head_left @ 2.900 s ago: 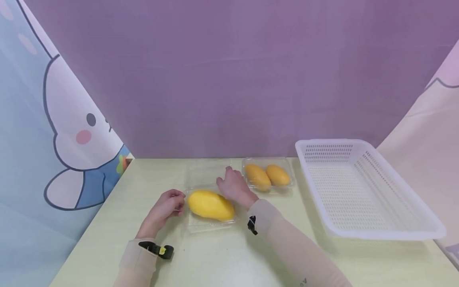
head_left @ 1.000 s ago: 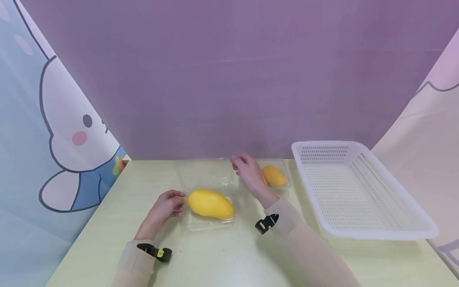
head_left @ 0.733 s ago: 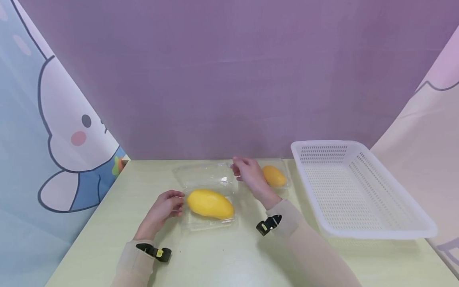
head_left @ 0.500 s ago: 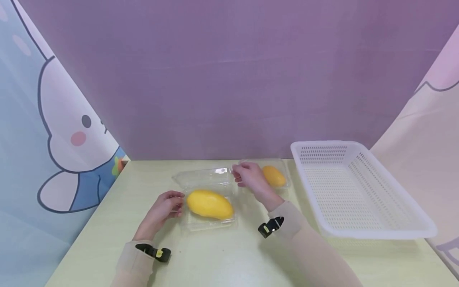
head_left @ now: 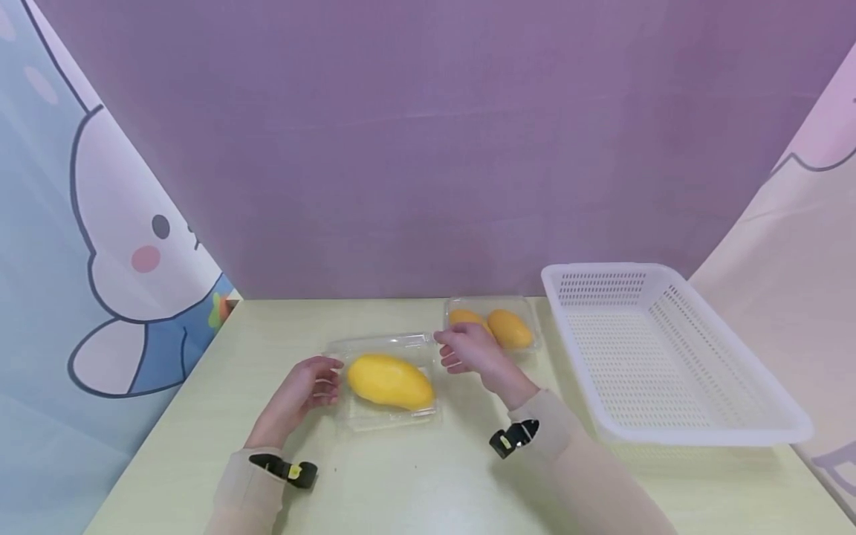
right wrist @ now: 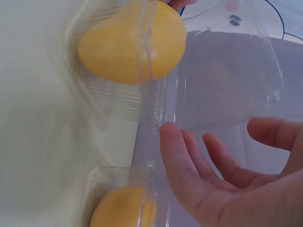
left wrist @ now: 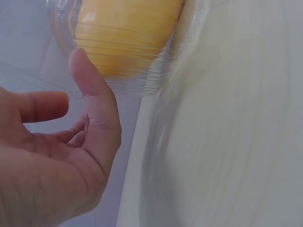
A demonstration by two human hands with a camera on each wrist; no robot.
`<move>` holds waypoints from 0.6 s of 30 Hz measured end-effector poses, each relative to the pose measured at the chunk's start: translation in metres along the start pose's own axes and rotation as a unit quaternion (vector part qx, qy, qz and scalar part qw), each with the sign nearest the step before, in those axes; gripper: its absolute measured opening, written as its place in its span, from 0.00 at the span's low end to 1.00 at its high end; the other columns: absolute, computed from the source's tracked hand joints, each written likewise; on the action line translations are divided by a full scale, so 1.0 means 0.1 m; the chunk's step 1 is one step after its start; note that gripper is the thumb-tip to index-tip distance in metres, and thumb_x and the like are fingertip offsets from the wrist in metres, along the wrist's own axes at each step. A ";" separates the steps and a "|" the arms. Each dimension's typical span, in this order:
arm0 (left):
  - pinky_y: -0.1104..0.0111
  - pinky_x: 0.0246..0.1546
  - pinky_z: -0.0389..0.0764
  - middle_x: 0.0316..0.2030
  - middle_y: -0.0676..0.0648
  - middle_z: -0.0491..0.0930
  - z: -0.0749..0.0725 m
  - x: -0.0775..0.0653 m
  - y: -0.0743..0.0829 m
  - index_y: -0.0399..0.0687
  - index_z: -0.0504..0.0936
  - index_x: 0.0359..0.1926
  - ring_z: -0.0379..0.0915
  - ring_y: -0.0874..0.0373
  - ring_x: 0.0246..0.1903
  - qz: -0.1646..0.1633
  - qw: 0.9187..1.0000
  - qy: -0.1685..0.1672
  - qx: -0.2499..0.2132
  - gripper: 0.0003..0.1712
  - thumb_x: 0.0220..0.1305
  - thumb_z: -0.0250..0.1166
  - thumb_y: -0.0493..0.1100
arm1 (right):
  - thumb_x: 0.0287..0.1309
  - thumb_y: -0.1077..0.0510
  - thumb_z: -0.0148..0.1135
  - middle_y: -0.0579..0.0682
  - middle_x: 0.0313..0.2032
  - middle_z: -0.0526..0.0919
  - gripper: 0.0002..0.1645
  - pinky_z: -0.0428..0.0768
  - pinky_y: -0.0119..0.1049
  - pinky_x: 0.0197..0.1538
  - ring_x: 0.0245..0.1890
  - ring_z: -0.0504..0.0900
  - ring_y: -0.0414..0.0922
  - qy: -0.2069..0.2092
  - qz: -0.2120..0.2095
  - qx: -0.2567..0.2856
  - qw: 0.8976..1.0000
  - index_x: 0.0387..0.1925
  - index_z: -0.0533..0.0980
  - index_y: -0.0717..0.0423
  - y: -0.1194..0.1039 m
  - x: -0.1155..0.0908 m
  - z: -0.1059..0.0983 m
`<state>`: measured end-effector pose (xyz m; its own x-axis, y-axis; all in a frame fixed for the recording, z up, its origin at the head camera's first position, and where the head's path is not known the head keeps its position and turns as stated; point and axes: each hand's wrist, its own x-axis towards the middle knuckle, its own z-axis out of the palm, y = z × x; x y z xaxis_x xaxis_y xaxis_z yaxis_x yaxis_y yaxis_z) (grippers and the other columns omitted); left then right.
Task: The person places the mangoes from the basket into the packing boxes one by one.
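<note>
A large yellow mango [head_left: 390, 382] lies in a clear plastic clamshell box [head_left: 384, 424] on the table. The lid [head_left: 384, 343] stands tilted along its far side, raised in the right wrist view. My left hand [head_left: 306, 386] is at the left wall, index fingertip against the ribbed plastic in the left wrist view, thumb apart. Close by the lid's right end is my right hand [head_left: 476, 360]; the right wrist view shows its fingers [right wrist: 176, 156] loosely bent, thumb well apart, nothing gripped.
Behind my right hand, a second clear box [head_left: 530, 306] holds two smaller mangoes [head_left: 510, 328]. A white plastic basket [head_left: 698, 435] stands at the right. A purple backdrop [head_left: 428, 148] rises along the table's far edge.
The lid has swung from lying back to tilted up, closer over the mango. My right hand has come nearer along with it, uncovering the second small mango. The left hand has stayed nearly still.
</note>
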<state>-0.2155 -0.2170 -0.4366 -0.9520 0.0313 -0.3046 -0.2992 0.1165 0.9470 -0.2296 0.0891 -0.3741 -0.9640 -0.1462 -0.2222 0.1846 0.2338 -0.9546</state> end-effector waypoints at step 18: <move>0.66 0.32 0.83 0.33 0.45 0.77 -0.02 0.01 0.01 0.31 0.71 0.60 0.76 0.55 0.28 -0.012 1.000 -0.003 -0.021 0.30 0.77 0.51 0.56 | 0.68 0.55 0.59 0.70 0.41 0.80 0.27 0.88 0.45 0.40 0.30 0.86 0.53 -0.055 0.034 0.040 0.997 0.58 0.70 0.72 0.31 -0.05 0.01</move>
<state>-0.2171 -0.2186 -0.4356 -0.9444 0.0348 -0.3270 -0.3238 0.0753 0.9431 -0.2187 0.0966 -0.4024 -0.9224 -0.2387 -0.3036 0.2680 0.1707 -0.9482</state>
